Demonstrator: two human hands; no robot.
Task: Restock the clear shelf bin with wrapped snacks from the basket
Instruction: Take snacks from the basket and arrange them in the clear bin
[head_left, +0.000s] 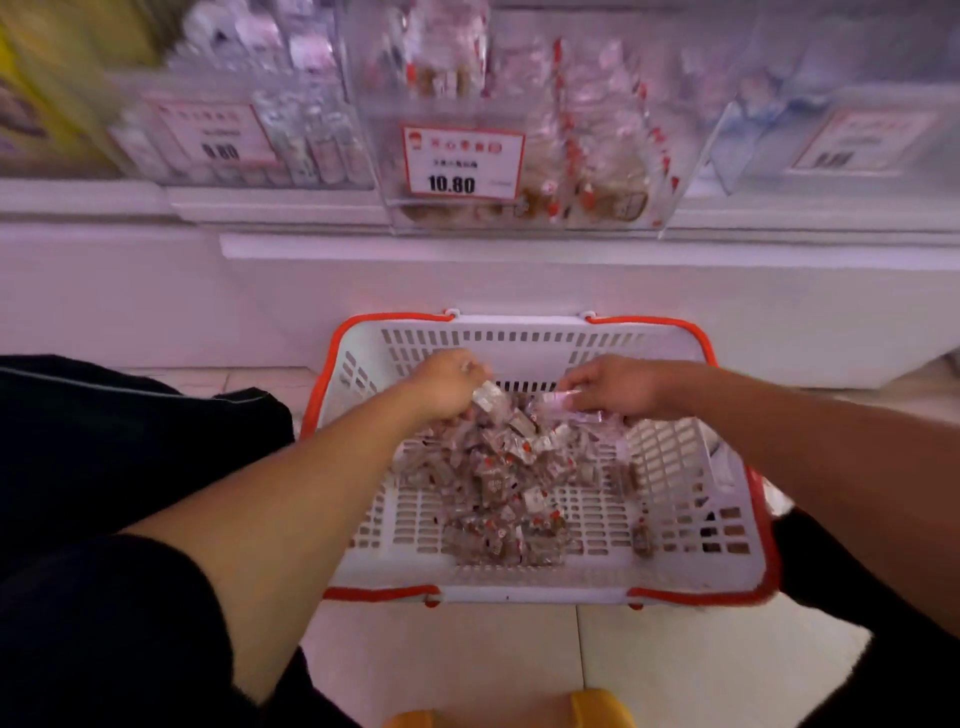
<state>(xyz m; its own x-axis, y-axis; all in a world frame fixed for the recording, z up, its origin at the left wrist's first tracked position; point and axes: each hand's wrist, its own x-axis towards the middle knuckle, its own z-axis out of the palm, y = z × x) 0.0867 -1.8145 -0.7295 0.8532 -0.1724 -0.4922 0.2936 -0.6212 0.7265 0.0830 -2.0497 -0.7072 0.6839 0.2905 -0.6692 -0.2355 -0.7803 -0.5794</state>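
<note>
Both curled, the left hand (441, 387) and right hand (618, 387) each pinch small clear-wrapped snacks (498, 467) above the far wall of the white slotted plastic basket (675, 561)

White slotted plastic basket (519, 338), glossy crinkled wrappers (498, 467)

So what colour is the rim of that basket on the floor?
Orange-red, around a white slatted basket; the head view shows it clearly.
</note>
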